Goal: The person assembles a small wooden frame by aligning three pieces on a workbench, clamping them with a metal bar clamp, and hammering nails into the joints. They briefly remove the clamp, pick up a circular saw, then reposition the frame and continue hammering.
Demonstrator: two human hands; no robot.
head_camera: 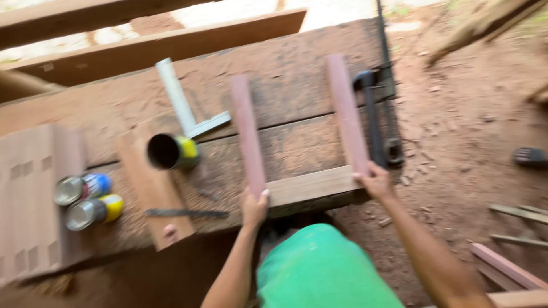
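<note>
Where the person in green leans over the near edge of the workbench [297, 68], both hands are set on a U-shaped wooden frame [311, 185] lying flat on the sawdust-strewn top: a short pale crosspiece at the near edge, two reddish slats running away from it. Left hand [254, 206]: fingers curled over the corner where the left slat [248, 134] meets the crosspiece, thumb uppermost, gripping rather than spread. Right hand [375, 181]: closed on the opposite corner at the foot of the right slat [346, 111]; blur hides the exact finger hold. Step in hand, by my reading: seating or squaring the frame's joints, the piece held at both corners. The next move would call for even pressure on both corners so the slats stay parallel, and likely a check against the square. Left of the frame, near: a flat board [151, 188] with a dark slim blade or file [185, 213] lying across it; two cans on their sides [85, 199], one blue-ended, one yellow-ended; a notched wooden panel [31, 199] at the far left. Further back: an open dark can with a yellow band [171, 152], and a metal try square [182, 105] just behind it. Right edge: a black clamp [377, 120] beside the right slat. Beyond: bare reddish earth, scattered timber offcuts.
</note>
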